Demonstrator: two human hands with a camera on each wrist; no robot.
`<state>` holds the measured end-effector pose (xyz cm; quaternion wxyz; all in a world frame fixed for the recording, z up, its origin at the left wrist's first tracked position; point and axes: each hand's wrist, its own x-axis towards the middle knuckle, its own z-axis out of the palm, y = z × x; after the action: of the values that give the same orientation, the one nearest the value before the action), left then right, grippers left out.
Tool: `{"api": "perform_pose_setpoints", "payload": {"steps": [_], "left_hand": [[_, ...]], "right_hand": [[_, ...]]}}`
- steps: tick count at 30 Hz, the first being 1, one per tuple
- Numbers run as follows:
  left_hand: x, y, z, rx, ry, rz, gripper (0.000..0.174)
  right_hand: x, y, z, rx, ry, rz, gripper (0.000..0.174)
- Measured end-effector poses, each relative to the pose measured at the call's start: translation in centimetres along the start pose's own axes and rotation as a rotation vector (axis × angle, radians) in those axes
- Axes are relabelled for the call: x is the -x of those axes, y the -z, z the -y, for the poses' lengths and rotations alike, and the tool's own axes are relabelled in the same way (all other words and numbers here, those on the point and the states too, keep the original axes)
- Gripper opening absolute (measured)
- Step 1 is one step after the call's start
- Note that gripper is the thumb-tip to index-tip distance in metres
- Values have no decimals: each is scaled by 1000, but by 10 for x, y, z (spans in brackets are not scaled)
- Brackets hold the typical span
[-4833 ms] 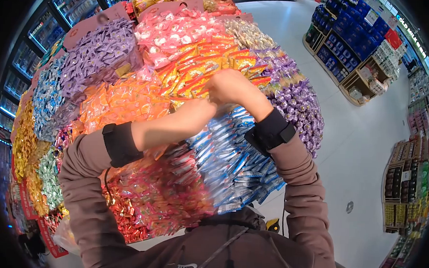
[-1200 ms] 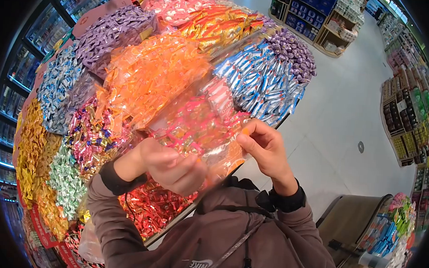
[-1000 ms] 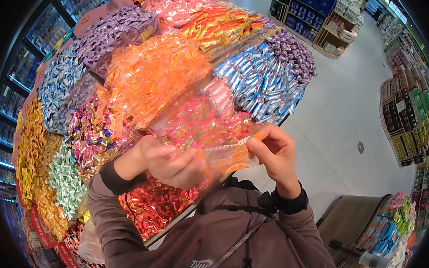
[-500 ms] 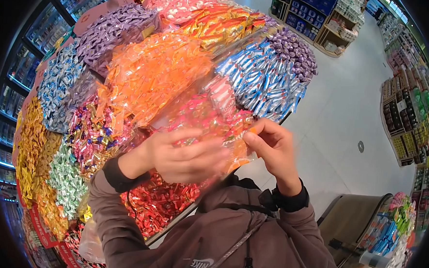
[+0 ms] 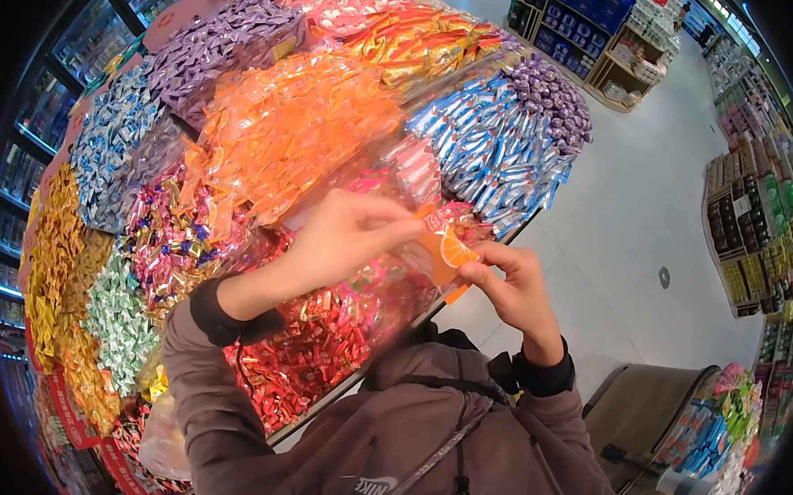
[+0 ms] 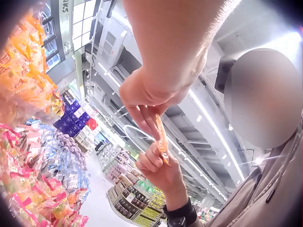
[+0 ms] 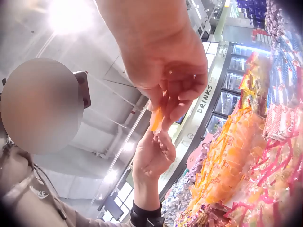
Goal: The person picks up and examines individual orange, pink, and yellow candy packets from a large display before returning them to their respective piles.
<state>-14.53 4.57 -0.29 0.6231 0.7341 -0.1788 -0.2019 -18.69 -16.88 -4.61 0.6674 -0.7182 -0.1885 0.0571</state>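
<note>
Glass-door coolers line the far left, strips of bluish light glowing among them, and the lettering DRINKS runs along a pale band above their doors. Smooth light-grey floor spreads to the right, marked by a small round cover. Beyond it stand a wooden shelf unit with a rounded base and, at the right edge, tall stocked shelves. Overhead, a grey ceiling shows pipework, long strip lights and one glaring lamp
</note>
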Motion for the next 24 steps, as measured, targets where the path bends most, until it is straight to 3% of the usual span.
{"api": "perform_pose_setpoints", "payload": {"steps": [14,24], "left_hand": [[4,-3,11,-44,52,78,23],[6,-7,7,83,61,60,16]], "right_hand": [[11,-2,-16,-168,-65,47,15],[9,-1,-18,-22,-50,44,16]]}}
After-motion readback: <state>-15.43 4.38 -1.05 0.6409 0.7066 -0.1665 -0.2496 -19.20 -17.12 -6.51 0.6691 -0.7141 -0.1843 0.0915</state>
